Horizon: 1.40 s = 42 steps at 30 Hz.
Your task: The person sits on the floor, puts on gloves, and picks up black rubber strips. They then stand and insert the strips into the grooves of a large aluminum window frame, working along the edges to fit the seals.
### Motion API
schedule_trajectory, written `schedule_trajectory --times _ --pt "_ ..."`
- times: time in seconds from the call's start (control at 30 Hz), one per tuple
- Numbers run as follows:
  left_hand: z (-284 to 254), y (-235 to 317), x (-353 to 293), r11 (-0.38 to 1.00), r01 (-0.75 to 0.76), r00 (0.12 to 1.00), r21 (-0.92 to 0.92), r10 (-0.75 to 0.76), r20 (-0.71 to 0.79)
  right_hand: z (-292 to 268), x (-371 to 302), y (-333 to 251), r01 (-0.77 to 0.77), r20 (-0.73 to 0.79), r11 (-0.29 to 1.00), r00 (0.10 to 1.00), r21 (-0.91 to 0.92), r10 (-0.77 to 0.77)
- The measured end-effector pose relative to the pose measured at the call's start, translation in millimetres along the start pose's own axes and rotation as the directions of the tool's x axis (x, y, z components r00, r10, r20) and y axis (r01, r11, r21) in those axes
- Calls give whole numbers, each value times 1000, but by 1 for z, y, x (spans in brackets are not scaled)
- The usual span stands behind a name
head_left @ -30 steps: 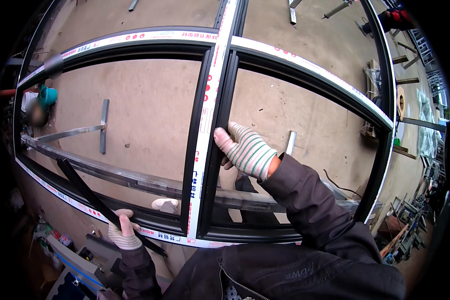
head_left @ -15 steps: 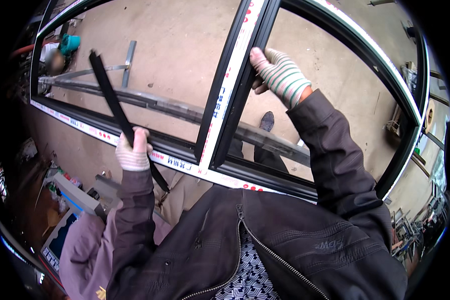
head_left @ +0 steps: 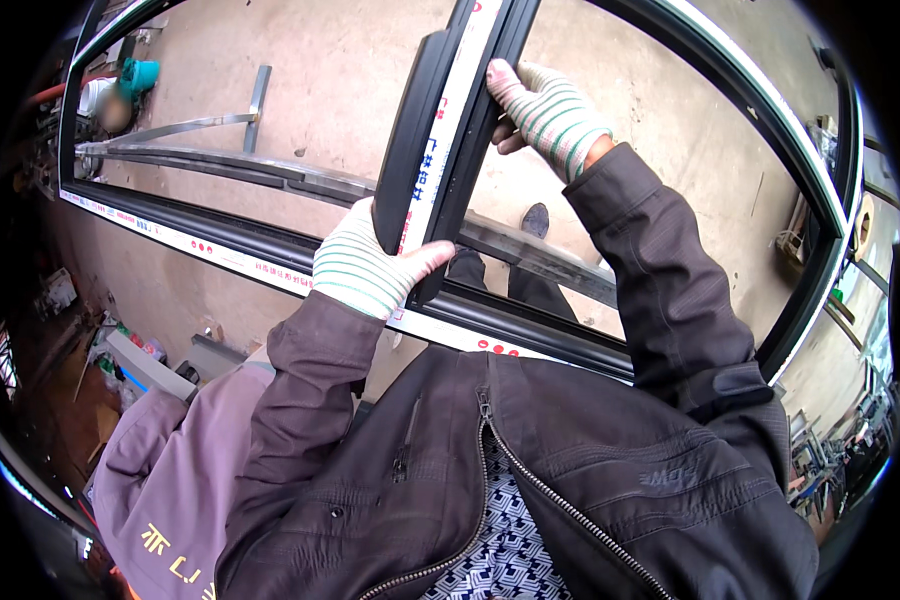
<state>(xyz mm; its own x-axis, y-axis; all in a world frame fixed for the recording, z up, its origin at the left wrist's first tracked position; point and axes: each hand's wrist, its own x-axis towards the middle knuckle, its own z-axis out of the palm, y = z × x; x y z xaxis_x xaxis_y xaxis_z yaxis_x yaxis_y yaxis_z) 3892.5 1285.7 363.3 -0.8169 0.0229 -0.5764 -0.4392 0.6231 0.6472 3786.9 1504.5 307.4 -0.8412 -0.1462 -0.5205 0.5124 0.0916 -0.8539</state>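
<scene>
A black window frame (head_left: 227,247) with white protective film stretches in front of me, divided by a crossbar (head_left: 440,160). A long black strip (head_left: 410,135) lies along the crossbar's left side. My left hand (head_left: 365,265), in a striped fingerless glove, is closed round the strip and the crossbar's near end. Its thumb reaches across the bar's face; the other fingers are mostly hidden behind. Farther up, my right hand (head_left: 553,115), gloved alike, grips the crossbar's right edge, thumb on the front and fingertips curled beneath.
Metal bars (head_left: 230,170) lie on the floor beneath the frame's left opening. A teal bucket (head_left: 140,76) stands at far left. Mauve cloth (head_left: 170,470) with yellow marks hangs at my lower left. Clutter (head_left: 835,455) fills the lower right side.
My left hand has moved right to the crossbar, bringing the black strip from a slant over the left opening to the bar's left side. My right hand stays on the crossbar.
</scene>
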Motion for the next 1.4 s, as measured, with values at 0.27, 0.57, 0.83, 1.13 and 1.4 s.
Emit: schedule_trajectory --times 0.27,0.57,0.83,1.13,1.4 --pt "0 5 6 998 51 998 20 -52 34 7 4 7 -3 -90 999 996 -36 -1" --pt "0 3 2 997 2 999 78 1 -32 -6 14 20 4 103 1000 995 24 -6" --pt "1 -17 6 999 -12 998 42 15 -57 -9 14 7 -55 161 996 985 -65 65" --pt "4 -25 6 996 -12 999 -92 8 -38 -10 17 1 -60 242 998 968 -4 60" --pt "2 -16 7 999 35 999 -14 -35 -13 -17 12 -3 -105 296 993 952 58 83"
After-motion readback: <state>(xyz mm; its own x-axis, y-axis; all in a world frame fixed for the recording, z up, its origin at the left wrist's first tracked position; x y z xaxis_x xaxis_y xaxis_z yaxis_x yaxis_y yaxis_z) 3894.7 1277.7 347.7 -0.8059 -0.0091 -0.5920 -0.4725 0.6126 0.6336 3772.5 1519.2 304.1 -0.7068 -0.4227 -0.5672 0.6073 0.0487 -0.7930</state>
